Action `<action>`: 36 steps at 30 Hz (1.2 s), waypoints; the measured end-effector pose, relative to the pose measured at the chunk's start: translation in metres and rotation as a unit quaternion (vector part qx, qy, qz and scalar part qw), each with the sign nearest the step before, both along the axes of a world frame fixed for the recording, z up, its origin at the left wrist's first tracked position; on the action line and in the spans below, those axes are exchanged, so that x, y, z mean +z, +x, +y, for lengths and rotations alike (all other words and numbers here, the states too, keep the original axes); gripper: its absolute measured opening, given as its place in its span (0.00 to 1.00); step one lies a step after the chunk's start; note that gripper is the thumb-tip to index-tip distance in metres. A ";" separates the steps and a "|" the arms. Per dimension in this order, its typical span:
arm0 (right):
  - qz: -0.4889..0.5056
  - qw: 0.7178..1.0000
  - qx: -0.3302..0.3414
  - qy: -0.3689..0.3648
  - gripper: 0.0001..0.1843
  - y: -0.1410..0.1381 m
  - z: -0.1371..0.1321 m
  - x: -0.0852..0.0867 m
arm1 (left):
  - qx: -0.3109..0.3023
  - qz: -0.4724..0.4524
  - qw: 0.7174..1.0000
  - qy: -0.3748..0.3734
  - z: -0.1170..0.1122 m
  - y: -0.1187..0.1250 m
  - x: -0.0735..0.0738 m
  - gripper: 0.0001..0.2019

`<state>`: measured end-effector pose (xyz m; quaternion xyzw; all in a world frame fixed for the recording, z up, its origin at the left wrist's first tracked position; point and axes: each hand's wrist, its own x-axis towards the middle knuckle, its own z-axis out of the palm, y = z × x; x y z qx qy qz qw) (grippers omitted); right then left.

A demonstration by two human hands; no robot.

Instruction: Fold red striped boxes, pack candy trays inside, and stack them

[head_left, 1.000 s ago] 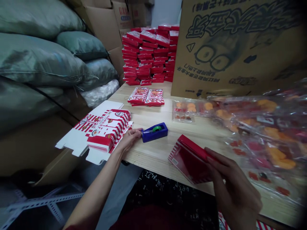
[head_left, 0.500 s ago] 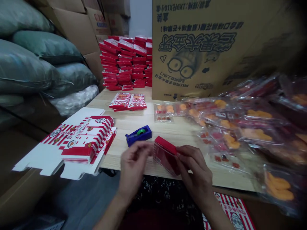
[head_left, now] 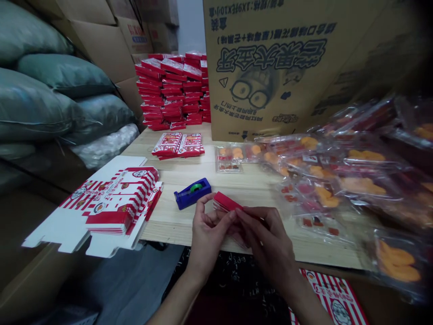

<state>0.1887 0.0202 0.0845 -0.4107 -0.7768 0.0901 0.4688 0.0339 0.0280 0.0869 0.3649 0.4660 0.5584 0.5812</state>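
Between my two hands, over the near edge of the table, is a small red box, tilted with its narrow red side up. My left hand is closed around its left part, thumb pressed on the upper edge. My right hand grips the right end with thumb and fingers; much of the box is hidden behind the fingers. Just beyond my left hand stands a blue tape dispenser with a green core. Flat red-and-white striped cartons lie in a stack at the left.
Finished-looking red boxes are piled at the back, with a few more boxes nearer. A large brown carton stands behind. Clear packs of orange candy cover the table's right side. Full sacks are stacked at left.
My left hand has moved right, from beside the box onto it, and its fingers now press on it. The box has turned so its narrow side faces up more.
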 end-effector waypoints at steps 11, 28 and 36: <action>0.099 0.989 0.101 -0.045 0.11 -0.002 -0.005 0.005 | -0.277 0.566 0.694 0.349 0.020 -0.069 0.067 0.17; 0.179 0.963 0.023 -0.200 0.21 -0.022 0.168 -0.125 | 0.100 0.691 0.627 0.345 0.284 -0.180 0.020 0.15; 0.158 0.962 0.002 -0.222 0.19 -0.013 0.173 -0.138 | 0.049 0.722 0.652 0.227 0.319 -0.187 -0.072 0.20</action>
